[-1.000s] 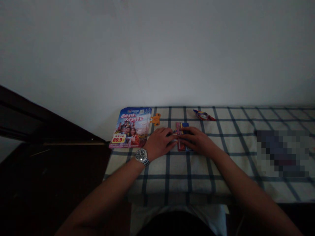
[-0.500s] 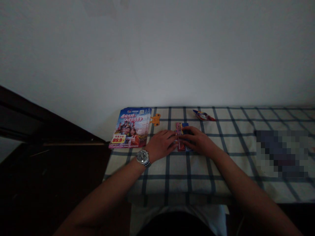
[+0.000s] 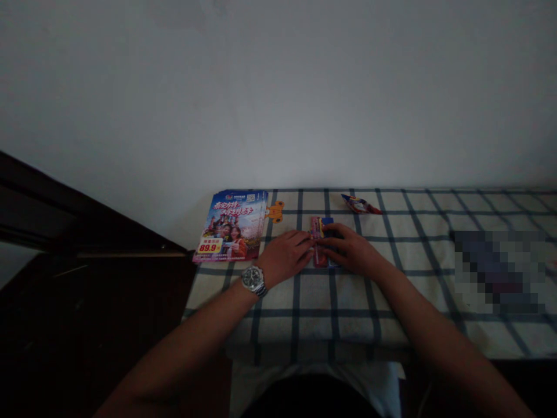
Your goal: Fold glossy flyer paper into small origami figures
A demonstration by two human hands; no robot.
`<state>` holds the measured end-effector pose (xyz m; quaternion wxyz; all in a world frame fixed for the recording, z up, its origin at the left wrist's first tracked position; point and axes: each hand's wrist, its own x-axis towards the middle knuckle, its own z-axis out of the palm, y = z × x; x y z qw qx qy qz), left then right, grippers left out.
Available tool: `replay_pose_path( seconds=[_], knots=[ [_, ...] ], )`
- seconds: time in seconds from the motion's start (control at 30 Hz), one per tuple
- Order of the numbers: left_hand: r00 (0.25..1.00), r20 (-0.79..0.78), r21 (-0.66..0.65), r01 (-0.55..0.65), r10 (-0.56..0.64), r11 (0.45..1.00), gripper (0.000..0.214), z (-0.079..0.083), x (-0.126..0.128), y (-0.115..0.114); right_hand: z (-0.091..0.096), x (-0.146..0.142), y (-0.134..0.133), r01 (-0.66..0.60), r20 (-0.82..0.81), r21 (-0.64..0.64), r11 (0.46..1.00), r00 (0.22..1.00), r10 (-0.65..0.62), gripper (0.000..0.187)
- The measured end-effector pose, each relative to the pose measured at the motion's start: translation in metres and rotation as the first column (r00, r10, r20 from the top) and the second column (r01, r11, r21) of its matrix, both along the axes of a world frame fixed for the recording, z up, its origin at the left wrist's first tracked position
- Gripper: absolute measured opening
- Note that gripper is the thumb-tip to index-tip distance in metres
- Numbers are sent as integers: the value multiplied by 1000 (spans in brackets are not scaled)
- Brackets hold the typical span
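A folded flyer (image 3: 321,259), narrow and printed in pink and blue, lies flat on the checked cloth between my hands. My left hand (image 3: 285,253) is at its left edge, fingers close together with their tips on the paper. From the other side my right hand (image 3: 351,249) bends its fingers over the flyer's right part and holds it down. Both thumbs are hard to make out in the dim light. To the left lies a stack of flyers (image 3: 230,226), slightly fanned at its edges, apart from my left hand.
A folded paper piece (image 3: 360,205) in blue and red sits further back, near the wall (image 3: 278,104). A bear figure (image 3: 275,212) shows beside the stack. At the right a blurred-out dark object (image 3: 496,273) lies on the checked cloth (image 3: 278,313).
Almost nothing differs. Both hands stay on the folded flyer, with at most a tiny shift of the fingers.
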<state>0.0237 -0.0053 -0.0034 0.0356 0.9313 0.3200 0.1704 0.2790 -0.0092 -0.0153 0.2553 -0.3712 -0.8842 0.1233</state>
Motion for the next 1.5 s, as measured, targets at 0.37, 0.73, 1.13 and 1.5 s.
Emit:
replay_pose_path(
  seconds=[0.37, 0.73, 1.13, 1.5],
  knots=[
    [1000, -15, 3, -3, 3, 1000, 28, 1, 1, -1, -3, 2, 2, 10, 15, 23, 1000, 1000, -11, 30],
    [999, -12, 21, -36, 36, 999, 31, 2, 4, -5, -2, 3, 2, 15, -8, -10, 1000, 1000, -15, 29],
    [1000, -4, -14, 8, -8, 1000, 31, 0, 6, -5, -3, 9, 5, 51, -28, 11, 999, 998, -50, 20],
    [1000, -17, -27, 0, -1, 1000, 35, 0, 6, -6, -3, 10, 5, 44, -17, 6, 999, 999, -44, 21]
  ],
)
